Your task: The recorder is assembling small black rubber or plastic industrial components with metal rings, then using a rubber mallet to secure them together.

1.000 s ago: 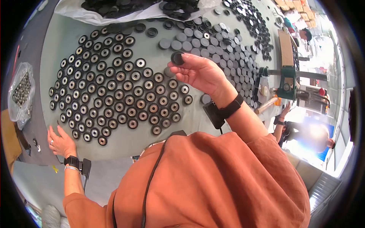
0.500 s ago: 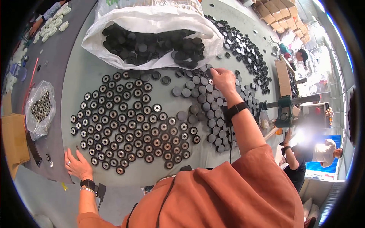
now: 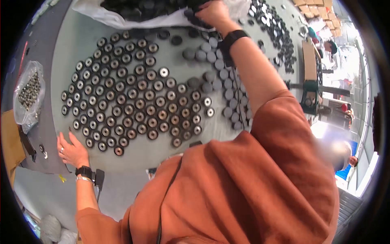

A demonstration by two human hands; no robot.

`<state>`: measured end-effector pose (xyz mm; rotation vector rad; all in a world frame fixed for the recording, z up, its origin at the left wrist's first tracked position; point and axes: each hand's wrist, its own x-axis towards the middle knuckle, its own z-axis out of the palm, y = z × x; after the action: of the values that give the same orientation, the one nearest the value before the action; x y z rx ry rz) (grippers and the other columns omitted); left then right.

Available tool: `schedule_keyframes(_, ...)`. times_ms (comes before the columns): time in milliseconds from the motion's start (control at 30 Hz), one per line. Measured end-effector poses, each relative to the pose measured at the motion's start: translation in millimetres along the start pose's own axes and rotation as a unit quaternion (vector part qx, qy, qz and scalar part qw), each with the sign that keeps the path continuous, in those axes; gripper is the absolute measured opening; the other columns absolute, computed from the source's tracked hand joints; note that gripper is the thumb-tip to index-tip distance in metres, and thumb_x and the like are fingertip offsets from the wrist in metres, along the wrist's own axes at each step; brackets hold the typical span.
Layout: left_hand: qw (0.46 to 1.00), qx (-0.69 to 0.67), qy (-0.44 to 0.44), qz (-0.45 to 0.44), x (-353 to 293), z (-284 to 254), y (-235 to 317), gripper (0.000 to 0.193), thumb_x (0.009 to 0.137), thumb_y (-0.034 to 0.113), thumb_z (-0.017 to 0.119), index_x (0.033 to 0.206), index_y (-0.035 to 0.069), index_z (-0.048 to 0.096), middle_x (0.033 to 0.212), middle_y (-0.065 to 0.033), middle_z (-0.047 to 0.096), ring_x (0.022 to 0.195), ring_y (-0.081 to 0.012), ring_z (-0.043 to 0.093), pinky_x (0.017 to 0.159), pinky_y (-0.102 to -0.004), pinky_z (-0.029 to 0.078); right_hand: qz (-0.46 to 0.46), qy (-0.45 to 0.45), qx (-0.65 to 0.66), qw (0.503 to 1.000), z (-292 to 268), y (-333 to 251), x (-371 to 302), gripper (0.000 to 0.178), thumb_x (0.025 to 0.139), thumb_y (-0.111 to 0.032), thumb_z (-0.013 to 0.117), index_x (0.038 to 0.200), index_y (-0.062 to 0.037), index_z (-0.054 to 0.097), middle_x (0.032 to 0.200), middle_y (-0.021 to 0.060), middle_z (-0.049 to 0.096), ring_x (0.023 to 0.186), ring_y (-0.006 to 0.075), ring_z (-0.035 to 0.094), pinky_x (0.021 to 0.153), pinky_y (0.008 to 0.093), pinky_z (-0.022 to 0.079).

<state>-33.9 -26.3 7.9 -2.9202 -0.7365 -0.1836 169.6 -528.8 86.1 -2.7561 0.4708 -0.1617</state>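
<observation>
The white sack (image 3: 91, 10) runs off the top edge. The right hand (image 3: 213, 14) is blurred at its mouth; whether its grip holds anything is unclear. The right forearm (image 3: 260, 69) hides part of the grey caps (image 3: 223, 74); glare blurs a co-worker (image 3: 345, 151).

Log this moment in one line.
left hand: open, near rings | right hand: at mouth of sack, grip unclear | grey discs: right of rings

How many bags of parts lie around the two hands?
2: the white sack at the picture's top edge, by the right hand, and the clear plastic bag at far left, past the left hand. More may be hidden behind the sack.
</observation>
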Motion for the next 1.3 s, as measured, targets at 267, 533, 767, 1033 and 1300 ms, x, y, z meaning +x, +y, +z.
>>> schedule_keyframes(267, 1.0, 0.008, 0.018, -0.014, 3, 15, -13, 0.048, 0.089, 0.051, 0.039, 0.129, 0.025, 0.045, 0.134, 0.0022, 0.04, 0.121, -0.0281, 0.035, 0.095, -0.0491, 0.028, -0.043, -0.088, 0.16, 0.982, -38, 50, -234, 0.018, 0.073, -0.013, 0.068, 0.089, -0.0057, 0.068, 0.08, 0.0137, 0.066, 0.07, 0.0209, 0.066, 0.065, 0.0299, 0.052)
schedule_keyframes(533, 1.0, 0.004, 0.019, -0.005, 4, 16, -12, 0.05, 0.089, 0.053, 0.037, 0.13, 0.025, 0.044, 0.135, 0.0025, 0.038, 0.121, -0.0285, 0.035, 0.096, -0.0499, 0.028, -0.241, 0.071, 0.01, 0.968, -9, 62, -282, 0.025, 0.067, -0.003, 0.068, 0.092, -0.0078, 0.064, 0.092, 0.0054, 0.065, 0.074, 0.0208, 0.059, 0.062, 0.0301, 0.045)
schedule_keyframes(767, 1.0, 0.015, 0.024, -0.007, 3, 17, -14, 0.049, 0.089, 0.053, 0.037, 0.129, 0.025, 0.045, 0.134, 0.0028, 0.04, 0.12, -0.0287, 0.037, 0.095, -0.0496, 0.03, -0.323, 0.063, -0.079, 0.941, 2, 66, -284, 0.03, 0.063, -0.009, 0.061, 0.092, -0.0058, 0.062, 0.103, 0.0062, 0.06, 0.088, 0.0188, 0.055, 0.073, 0.0346, 0.042)
schedule_keyframes(1033, 0.999, 0.022, 0.025, -0.005, 3, 17, -16, 0.049, 0.089, 0.053, 0.037, 0.129, 0.025, 0.045, 0.133, 0.0036, 0.04, 0.119, -0.0285, 0.038, 0.094, -0.0486, 0.03, -0.369, -0.041, -0.079, 0.925, -1, 71, -282, 0.037, 0.062, -0.009, 0.057, 0.097, 0.001, 0.06, 0.11, 0.0118, 0.057, 0.094, 0.021, 0.054, 0.08, 0.0357, 0.042)
schedule_keyframes(1300, 1.0, 0.016, 0.021, -0.001, 3, 14, -14, 0.049, 0.089, 0.052, 0.037, 0.129, 0.025, 0.044, 0.134, 0.0035, 0.04, 0.12, -0.0283, 0.037, 0.095, -0.0488, 0.029, -0.315, -0.039, -0.1, 0.943, -3, 79, -293, 0.037, 0.066, -0.011, 0.059, 0.103, -0.0082, 0.062, 0.122, 0.0042, 0.053, 0.092, 0.0144, 0.054, 0.084, 0.0422, 0.035)
